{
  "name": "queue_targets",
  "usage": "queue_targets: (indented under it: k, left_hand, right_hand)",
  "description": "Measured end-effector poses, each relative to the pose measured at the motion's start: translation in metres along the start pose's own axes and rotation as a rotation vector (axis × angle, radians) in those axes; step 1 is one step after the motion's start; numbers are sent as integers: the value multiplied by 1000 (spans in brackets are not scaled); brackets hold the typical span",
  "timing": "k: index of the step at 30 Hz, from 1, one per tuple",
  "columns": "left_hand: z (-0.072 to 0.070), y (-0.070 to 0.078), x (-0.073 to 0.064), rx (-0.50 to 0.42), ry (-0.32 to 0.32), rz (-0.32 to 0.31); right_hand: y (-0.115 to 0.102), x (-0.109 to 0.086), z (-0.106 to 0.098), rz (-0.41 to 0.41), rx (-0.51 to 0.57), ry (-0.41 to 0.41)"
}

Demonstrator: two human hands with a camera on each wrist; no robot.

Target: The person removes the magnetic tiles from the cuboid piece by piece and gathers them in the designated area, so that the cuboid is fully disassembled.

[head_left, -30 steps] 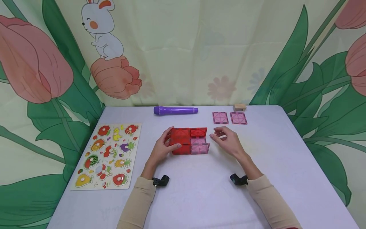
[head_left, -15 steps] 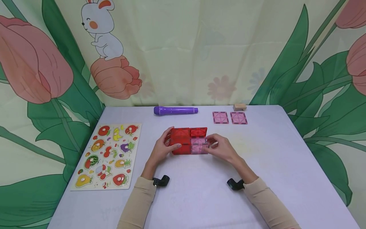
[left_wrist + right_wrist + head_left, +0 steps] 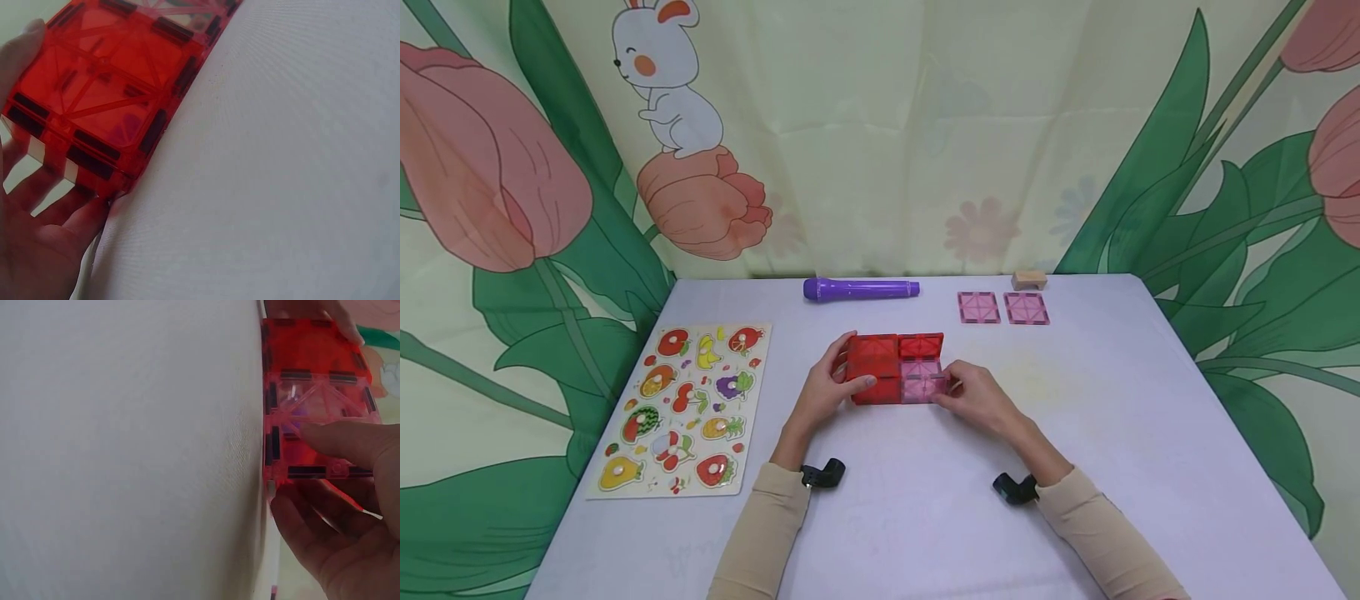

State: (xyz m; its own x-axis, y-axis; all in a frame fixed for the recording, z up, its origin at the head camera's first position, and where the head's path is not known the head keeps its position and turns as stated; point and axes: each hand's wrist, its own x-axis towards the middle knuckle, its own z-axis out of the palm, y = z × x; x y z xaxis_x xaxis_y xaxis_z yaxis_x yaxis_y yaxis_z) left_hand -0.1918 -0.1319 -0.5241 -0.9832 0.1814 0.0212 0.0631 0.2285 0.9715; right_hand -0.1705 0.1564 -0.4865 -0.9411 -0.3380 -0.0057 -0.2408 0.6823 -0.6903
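A boxy structure of see-through magnetic tiles stands mid-table in the head view, its left half a red cube [image 3: 873, 357]. My left hand [image 3: 824, 387] grips that cube from the left, thumb on the near side and fingers curled around the far side. On the right half, a red tile [image 3: 921, 345] stands at the back and a pink magnetic tile [image 3: 919, 387] stands at the front. My right hand [image 3: 985, 402] pinches the pink tile by its right edge. The right wrist view shows the thumb [image 3: 337, 439] lying across its face, fingers on the other side.
Two loose pink tiles [image 3: 978, 307] lie at the back right beside a small wooden block [image 3: 1028, 281]. A purple toy microphone [image 3: 861, 290] lies near the back edge. On the left is a fruit puzzle board [image 3: 758, 350]. A printed curtain [image 3: 865, 167] hangs behind the table.
My right hand has moved left and down from beside the structure and now pinches the pink tile, which stands more in line with the red front. The left hand stays in place.
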Motion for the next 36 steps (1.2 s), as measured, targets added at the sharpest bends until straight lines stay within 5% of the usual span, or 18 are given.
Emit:
queue_targets:
  k: [36]
  left_hand:
    - [1, 1, -1, 4, 10, -5]
  right_hand:
    - [4, -10, 1, -13, 1, -16]
